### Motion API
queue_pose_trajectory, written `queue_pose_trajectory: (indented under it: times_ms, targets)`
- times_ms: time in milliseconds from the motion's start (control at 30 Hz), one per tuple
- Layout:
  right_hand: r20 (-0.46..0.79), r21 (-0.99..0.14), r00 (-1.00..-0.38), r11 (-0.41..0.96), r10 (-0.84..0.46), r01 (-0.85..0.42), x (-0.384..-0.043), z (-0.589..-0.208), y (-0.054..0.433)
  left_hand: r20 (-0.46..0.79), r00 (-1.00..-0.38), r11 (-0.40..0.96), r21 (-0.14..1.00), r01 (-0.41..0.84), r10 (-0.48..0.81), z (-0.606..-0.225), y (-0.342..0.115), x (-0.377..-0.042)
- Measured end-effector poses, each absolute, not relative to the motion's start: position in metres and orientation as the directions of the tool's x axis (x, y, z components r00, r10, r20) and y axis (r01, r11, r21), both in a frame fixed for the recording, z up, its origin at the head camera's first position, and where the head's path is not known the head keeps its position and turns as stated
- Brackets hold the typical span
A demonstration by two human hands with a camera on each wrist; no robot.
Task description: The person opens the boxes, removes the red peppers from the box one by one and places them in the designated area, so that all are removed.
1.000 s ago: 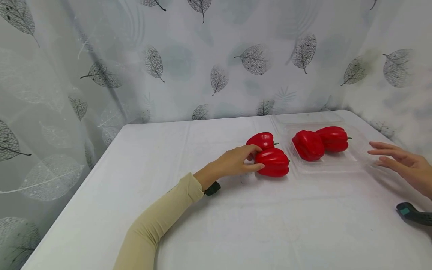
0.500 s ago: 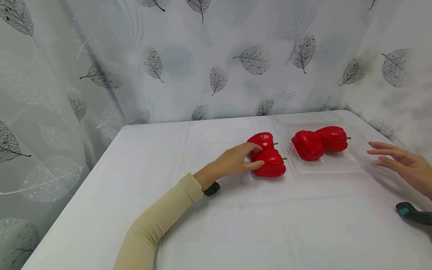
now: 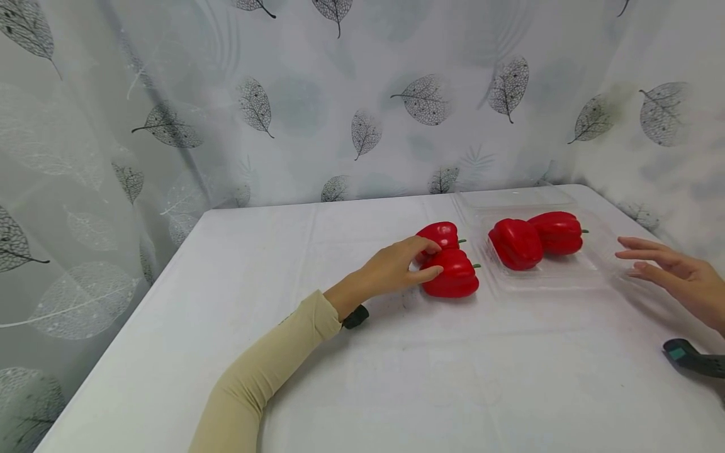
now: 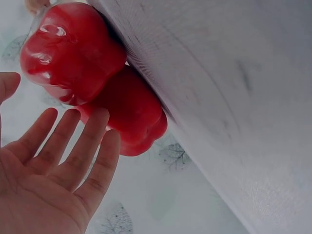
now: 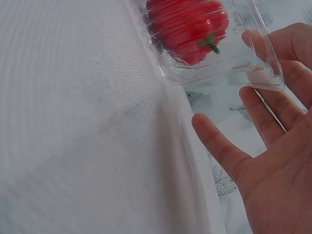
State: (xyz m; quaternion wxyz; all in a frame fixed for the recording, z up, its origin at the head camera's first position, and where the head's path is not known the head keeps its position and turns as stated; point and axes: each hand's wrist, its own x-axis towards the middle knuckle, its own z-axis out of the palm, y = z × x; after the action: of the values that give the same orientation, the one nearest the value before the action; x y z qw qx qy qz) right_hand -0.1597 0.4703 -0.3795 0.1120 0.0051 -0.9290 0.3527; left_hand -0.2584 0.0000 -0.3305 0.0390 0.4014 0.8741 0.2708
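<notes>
Two red bell peppers lie on the white table left of a clear plastic box: a front pepper [image 3: 453,275] and a back pepper [image 3: 442,234], both with green stems pointing right. My left hand [image 3: 396,266] is at their left side, thumb and fingers spread, overlapping both in the head view. In the left wrist view its fingers [image 4: 87,146] are extended and parted, fingertips right by the peppers. To the right, my right hand [image 3: 680,277] hovers beside the clear box [image 3: 544,282], fingers spread and holding nothing. The right wrist view shows its thumb and fingers [image 5: 222,144] around the box's corner.
Inside the box sit two more peppers, one blocky [image 3: 515,244] and one with its stem rightward [image 3: 559,233]. The box's transparent lid [image 3: 515,199] stands folded back behind it. A leaf-print curtain [image 3: 317,126] borders the table's back and sides. Each wrist wears a dark device.
The front pepper has shifted slightly left toward my left hand and turned, so its stem shows more clearly. Both hands have stayed nearly still.
</notes>
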Motion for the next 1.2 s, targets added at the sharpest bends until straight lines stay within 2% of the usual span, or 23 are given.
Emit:
queue_pose_trajectory:
  times_ms: [367,767,1200]
  targets:
    - [0.182,-0.653,-0.978,0.756,0.1,-0.044,-0.163,-0.379,0.474,0.179,-0.66,0.511,0.499,0.7,0.73,-0.33,0.003,-0.258]
    - [0.203,-0.629,-0.971,0.776,0.123,-0.033,-0.166,-0.382,0.477,0.225,-0.621,0.477,0.467,0.745,0.751,-0.328,0.006,-0.258]
    - [0.24,-0.646,-0.965,0.759,0.105,-0.078,-0.165,-0.382,0.476,0.262,-0.585,0.448,0.434,0.782,0.768,-0.326,0.011,-0.256]
